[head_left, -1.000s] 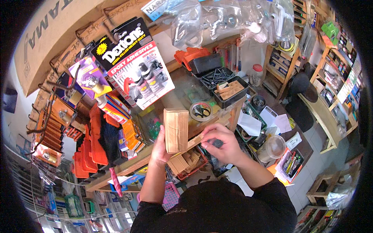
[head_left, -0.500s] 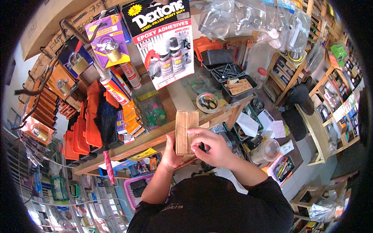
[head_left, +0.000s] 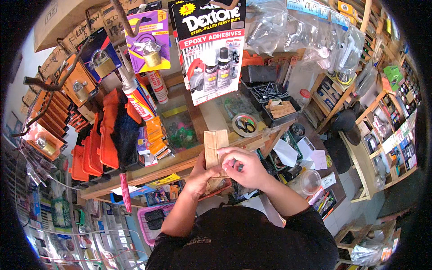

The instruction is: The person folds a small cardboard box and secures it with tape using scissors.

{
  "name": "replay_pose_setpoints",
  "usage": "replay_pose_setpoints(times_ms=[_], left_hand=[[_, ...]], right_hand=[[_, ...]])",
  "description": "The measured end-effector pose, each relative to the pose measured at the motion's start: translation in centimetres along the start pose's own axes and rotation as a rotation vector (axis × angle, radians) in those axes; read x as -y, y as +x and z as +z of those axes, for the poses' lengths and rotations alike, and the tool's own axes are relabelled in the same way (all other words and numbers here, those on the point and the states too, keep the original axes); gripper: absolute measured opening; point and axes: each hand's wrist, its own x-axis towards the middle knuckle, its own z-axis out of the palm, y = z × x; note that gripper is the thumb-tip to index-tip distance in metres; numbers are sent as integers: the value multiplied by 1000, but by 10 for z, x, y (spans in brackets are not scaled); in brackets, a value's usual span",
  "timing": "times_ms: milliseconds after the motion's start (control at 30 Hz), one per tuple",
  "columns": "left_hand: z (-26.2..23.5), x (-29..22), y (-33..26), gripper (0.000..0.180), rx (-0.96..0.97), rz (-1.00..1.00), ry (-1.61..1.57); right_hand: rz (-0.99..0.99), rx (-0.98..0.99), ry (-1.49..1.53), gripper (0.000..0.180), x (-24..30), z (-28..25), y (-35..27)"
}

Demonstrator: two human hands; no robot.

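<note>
A pale wooden block (head_left: 210, 146) with a lengthwise line down its face stands tilted up before my chest. My left hand (head_left: 200, 176) is wrapped round its lower part, the thumb lying across the front. My right hand (head_left: 246, 167) is at the block's right side, its fingers curled and pinched together. Its fingertips touch the face of the block; whatever may be between them is hidden. Just beyond the block runs the wooden edge of a glass-topped counter (head_left: 189, 155). On that counter lies a tape roll (head_left: 235, 128) with scissors inside its ring.
Black bins hold screws (head_left: 270, 91) and wood pieces (head_left: 280, 109). Carded glue tubes (head_left: 217, 74) and a padlock pack (head_left: 151, 53) hang close in front. Orange cases (head_left: 109, 135) stand left. A pink basket (head_left: 145, 229) sits low left, a clear round tub (head_left: 310, 182) right.
My left thumb has come across the front of the block. My right fingers have curled in more closely against it. The view has shifted, so the hanging packs appear farther right.
</note>
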Motion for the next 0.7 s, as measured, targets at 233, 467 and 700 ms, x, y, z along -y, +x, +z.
replay_pose_setpoints(times_ms=[233, 467, 700], left_hand=[[1, 14, 15, 75, -129, 10, -67], [24, 31, 34, 62, -380, 107, -115], [41, 21, 73, 96, -839, 183, 427]], right_hand=[[5, -30, -58, 7, -12, -3, 10], [-92, -98, -113, 7, -36, -6, 30], [38, -172, 55, 8, -67, -11, 66]])
